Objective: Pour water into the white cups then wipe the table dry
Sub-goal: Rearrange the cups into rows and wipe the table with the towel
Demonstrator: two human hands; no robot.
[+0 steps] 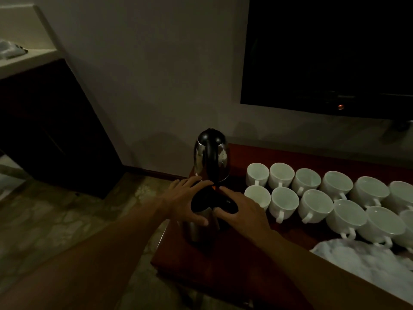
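Note:
A steel kettle with a black lid [211,203] stands near the left end of the red-brown table [223,271]. My left hand [186,202] lies against the lid's left side with fingers spread and the thumb on the steel body. My right hand [242,209] rests on the lid's right side, fingers fairly straight. A second steel kettle [211,155] with a black handle stands just behind. Several white cups [283,201] sit in two rows to the right, handles toward me. A white cloth [366,262] lies at the table's front right.
A dark TV screen [330,54] hangs on the wall above the cups. A dark cabinet [44,126] with a pale counter stands at the left, across a stone-patterned floor [67,220]. The nearest cup [257,195] is close to my right hand.

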